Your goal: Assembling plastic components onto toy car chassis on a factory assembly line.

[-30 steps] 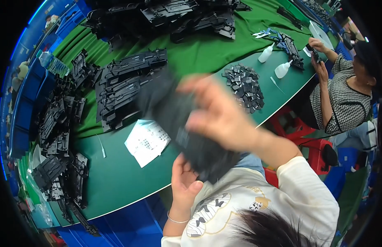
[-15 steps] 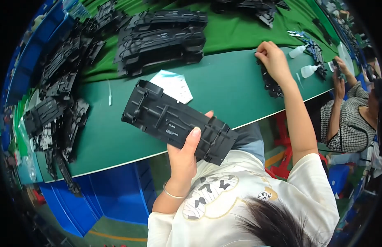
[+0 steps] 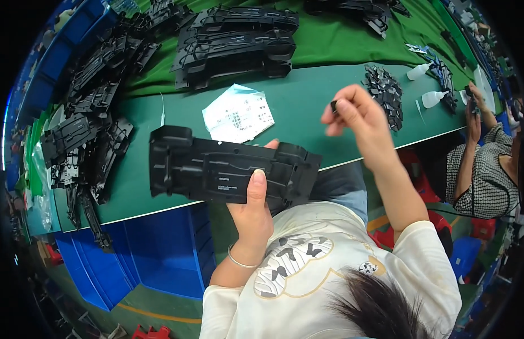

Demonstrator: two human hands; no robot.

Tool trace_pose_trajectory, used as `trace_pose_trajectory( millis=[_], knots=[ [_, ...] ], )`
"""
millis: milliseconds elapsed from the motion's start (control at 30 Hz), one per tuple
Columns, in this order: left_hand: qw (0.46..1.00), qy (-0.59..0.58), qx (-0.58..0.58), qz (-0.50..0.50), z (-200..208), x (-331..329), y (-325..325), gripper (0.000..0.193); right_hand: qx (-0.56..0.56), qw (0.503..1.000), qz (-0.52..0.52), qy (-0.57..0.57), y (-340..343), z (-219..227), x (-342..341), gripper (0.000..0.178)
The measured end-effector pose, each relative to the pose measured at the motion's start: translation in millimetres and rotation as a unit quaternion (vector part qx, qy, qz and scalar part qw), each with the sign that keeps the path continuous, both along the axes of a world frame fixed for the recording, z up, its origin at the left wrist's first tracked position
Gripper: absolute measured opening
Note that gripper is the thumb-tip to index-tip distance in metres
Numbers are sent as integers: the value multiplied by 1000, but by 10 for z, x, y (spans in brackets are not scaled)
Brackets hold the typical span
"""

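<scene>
My left hand (image 3: 254, 206) is wrapped round a black moulded plastic chassis plate (image 3: 211, 168), thumb on its upper face. The plate is held above the table's near edge, with raised ribs and boxy corners showing. To the right of it, in the air, my right hand (image 3: 361, 121) pinches a small black plastic piece (image 3: 333, 105) between thumb and fingers. Behind that hand lies a pile of small black parts (image 3: 384, 90) on the table. A white printed sheet (image 3: 239, 116) lies beyond the plate.
Black chassis plates are stacked (image 3: 239, 48) on the green cloth (image 3: 330, 48), and more are heaped at the left (image 3: 87, 135). Two white bottles (image 3: 433, 99) stand by the right edge. Blue bins (image 3: 166, 254) sit below the table. A co-worker (image 3: 482, 169) handles a part at the right.
My right hand has come from the pile of small parts toward the plate, now with a small black piece in its fingers. The plate has turned more level and shifted slightly left.
</scene>
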State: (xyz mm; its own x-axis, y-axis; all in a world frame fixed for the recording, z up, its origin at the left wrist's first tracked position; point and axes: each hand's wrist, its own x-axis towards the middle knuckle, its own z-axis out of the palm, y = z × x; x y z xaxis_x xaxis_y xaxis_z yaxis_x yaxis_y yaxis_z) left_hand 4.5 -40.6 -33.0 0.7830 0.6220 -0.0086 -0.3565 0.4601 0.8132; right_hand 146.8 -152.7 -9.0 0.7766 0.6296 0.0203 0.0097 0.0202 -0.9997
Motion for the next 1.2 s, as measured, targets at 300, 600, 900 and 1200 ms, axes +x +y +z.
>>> trace_pose_trajectory(
  millis=[300, 600, 900, 1200],
  knots=[
    [951, 22, 276, -136, 79, -75, -127, 59, 68, 996, -16, -59, 254, 106, -172, 10],
    [803, 123, -104, -573, -159, -290, 328, 67, -145, 896, 211, -362, 261, 578, 95, 8],
    [924, 52, -71, -372, -10, -331, 210, 36, -33, 989, 123, -69, 382, 220, 385, 8],
    [993, 20, -41, -111, -75, -220, 110, 57, -68, 981, 183, 19, 484, -49, 331, 10]
  ],
)
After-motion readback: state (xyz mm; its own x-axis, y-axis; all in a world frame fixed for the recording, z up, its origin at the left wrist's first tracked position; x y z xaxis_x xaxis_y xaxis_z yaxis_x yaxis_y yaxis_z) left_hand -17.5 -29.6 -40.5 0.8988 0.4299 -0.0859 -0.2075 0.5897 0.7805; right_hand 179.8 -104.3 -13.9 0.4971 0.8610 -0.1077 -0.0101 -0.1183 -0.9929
